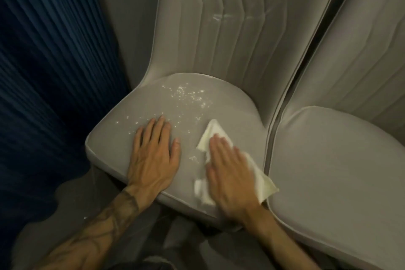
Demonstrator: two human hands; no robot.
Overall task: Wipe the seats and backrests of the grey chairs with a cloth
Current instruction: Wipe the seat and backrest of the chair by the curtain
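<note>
Two grey upholstered chairs stand side by side. The left chair's seat [153, 105] carries scattered white specks [188, 94] toward its back, and its ribbed backrest [219, 35] shows faint streaks. My left hand [154, 155] lies flat, fingers spread, on the front of that seat. My right hand [230, 171] presses flat on a white cloth [211, 131] at the seat's right front; the hand looks blurred. The cloth's corners stick out past the hand on both sides.
The second grey chair's seat [339, 171] and backrest [361, 61] are close on the right, with a narrow gap between the chairs. A dark blue pleated curtain [43, 61] hangs on the left. Grey floor [72, 199] shows below the seat.
</note>
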